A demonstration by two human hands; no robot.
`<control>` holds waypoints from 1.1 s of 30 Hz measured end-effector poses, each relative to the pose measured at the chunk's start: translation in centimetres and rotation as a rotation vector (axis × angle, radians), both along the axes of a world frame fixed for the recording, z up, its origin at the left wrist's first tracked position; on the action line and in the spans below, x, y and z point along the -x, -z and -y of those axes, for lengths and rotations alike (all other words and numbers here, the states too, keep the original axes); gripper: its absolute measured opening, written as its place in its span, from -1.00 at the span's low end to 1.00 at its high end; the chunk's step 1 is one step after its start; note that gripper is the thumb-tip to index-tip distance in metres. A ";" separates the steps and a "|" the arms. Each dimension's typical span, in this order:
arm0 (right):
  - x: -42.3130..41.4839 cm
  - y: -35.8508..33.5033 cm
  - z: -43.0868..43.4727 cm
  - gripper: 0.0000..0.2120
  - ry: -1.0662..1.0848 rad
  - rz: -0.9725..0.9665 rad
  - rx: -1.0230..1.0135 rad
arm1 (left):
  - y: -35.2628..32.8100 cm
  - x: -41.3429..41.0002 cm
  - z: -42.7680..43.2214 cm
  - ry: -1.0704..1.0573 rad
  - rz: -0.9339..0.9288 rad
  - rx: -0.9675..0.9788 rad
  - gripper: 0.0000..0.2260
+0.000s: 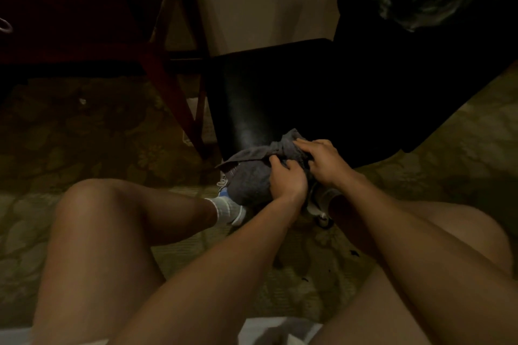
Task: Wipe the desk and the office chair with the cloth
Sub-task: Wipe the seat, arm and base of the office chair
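A dark grey cloth point(249, 179) is bunched at the near edge of the black chair seat point(269, 98) and hangs over it. My left hand point(286, 180) grips the cloth from below, fingers curled into its folds. My right hand point(322, 162) lies on top of the cloth with its fingers spread and pressing down. The chair's dark backrest point(420, 50) rises at the right. The wooden desk point(84, 22) stands at the upper left, its reddish leg point(171, 95) slanting down beside the chair.
I sit low on a patterned green carpet point(84, 134), my bare knees at both sides and a white sock and shoe point(229, 210) under the cloth. A chair caster point(322, 218) shows below my right wrist. A pale wall point(260, 0) is behind.
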State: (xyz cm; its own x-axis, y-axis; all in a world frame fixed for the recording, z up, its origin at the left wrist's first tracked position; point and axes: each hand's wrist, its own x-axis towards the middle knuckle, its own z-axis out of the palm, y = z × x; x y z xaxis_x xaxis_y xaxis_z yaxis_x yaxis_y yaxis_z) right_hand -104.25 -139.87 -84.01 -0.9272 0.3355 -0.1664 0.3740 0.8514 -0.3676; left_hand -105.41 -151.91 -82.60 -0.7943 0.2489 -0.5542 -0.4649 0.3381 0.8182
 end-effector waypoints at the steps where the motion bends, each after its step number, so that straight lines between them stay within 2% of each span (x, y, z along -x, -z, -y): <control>1: 0.0 0.2 0.0 -0.35 0.001 0.001 0.000 | 0.0 -0.1 -0.3 -0.016 -0.001 0.011 -0.50; 9: 0.6 0.1 2.5 -0.38 0.033 -0.068 -0.045 | 0.2 1.2 0.5 -0.036 -0.050 0.072 -0.51; 17: 2.7 -1.1 4.6 -0.42 -0.042 -0.072 -0.041 | 0.2 3.4 2.9 -0.030 -0.107 0.116 -0.51; 22: 1.9 -1.5 3.5 -0.40 -0.005 -0.064 -0.052 | 0.1 2.5 1.6 -0.037 -0.064 0.032 -0.53; 29: -1.9 -1.8 -1.7 -0.42 0.135 0.019 -0.033 | -0.3 -0.1 -2.5 0.166 0.033 -0.073 -0.48; 33: -2.8 -1.8 -2.9 -0.41 0.185 0.021 -0.049 | -0.5 -0.9 -4.2 0.192 0.033 -0.110 -0.46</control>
